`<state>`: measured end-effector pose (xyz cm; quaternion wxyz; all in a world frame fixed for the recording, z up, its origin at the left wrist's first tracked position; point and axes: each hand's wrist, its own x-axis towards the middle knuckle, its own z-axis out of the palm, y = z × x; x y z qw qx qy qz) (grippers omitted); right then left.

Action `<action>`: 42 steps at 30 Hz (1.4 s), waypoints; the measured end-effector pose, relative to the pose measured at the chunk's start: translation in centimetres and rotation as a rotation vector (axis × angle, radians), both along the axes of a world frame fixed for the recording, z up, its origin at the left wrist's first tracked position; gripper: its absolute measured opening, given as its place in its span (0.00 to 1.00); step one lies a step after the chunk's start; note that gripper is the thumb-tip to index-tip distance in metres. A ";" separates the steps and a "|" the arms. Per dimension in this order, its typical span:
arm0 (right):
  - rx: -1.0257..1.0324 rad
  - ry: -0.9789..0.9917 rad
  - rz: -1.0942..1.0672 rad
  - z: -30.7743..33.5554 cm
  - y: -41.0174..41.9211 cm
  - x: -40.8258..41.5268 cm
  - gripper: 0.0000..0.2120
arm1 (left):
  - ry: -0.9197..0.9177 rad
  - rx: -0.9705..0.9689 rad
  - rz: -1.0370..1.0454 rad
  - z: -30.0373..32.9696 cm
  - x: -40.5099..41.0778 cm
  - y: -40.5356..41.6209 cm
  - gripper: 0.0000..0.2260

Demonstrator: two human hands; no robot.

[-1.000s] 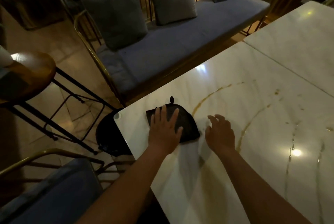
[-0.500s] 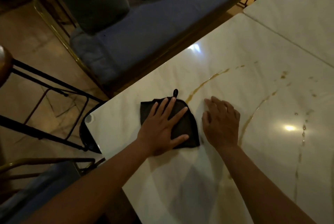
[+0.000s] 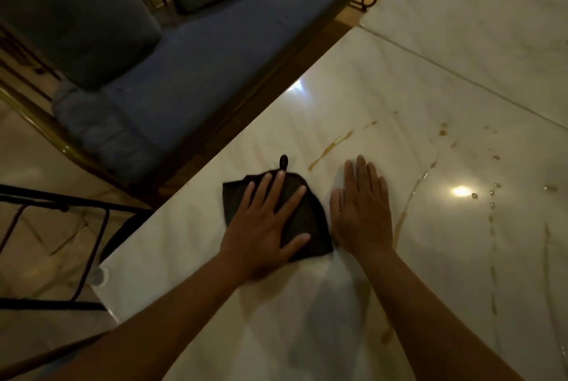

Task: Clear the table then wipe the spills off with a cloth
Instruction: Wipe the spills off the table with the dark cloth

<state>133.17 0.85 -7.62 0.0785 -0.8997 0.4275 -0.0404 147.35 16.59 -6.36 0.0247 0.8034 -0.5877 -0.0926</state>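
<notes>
A dark folded cloth (image 3: 310,220) with a small hanging loop lies on the white marble table (image 3: 384,97) near its left corner. My left hand (image 3: 264,227) presses flat on the cloth, fingers spread and straight. My right hand (image 3: 362,211) lies flat on the bare marble just right of the cloth, fingers straight and together. A brown spill streak (image 3: 330,147) runs ahead of the cloth. A longer brown streak (image 3: 412,196) curves along the right of my right hand, with several drops (image 3: 491,193) farther right.
A blue cushioned bench (image 3: 199,73) with grey pillows (image 3: 80,20) stands beyond the table's far edge. A black metal stool frame (image 3: 61,211) stands on the floor at the left. A second marble tabletop (image 3: 491,27) adjoins at the upper right.
My right hand has flattened onto the marble beside the cloth, fingers now straight. My left hand stays pressed on the cloth. The camera has tilted further down over the table.
</notes>
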 end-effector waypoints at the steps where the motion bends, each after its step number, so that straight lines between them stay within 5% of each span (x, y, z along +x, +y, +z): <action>1: 0.007 0.001 -0.003 -0.1 0.0 0.0 0.31 | 0.000 0.007 -0.031 0.0 0.2 0.1 0.35; 5: 0.008 -0.050 -0.021 -0.2 0.0 0.0 0.28 | -0.008 -0.035 -0.095 -0.3 4.8 -5.3 0.32; 10: 0.027 -0.037 -0.040 -0.3 0.2 0.0 0.26 | -0.043 -0.005 0.116 -0.4 8.8 -14.3 0.35; 18: -0.012 -0.127 -0.095 0.1 -2.5 0.8 0.26 | 0.006 -0.018 -0.124 -0.5 4.4 -7.0 0.34; 28: -0.036 -0.101 -0.156 0.6 -2.7 1.4 0.25 | -0.031 -0.019 0.044 -0.2 9.2 -20.0 0.37; 32: -0.088 -0.278 -0.182 1.1 -8.1 1.6 0.22 | -0.006 -0.065 -0.087 -0.6 5.8 -16.6 0.36; 35: -0.066 -0.202 -0.297 2.0 -14.3 2.6 0.25 | 0.000 -0.039 -0.087 -0.7 4.8 -16.3 0.35; 42: -0.092 -0.182 -0.294 -0.7 -16.7 3.3 0.30 | -0.032 -0.038 0.009 -0.3 7.8 -28.0 0.36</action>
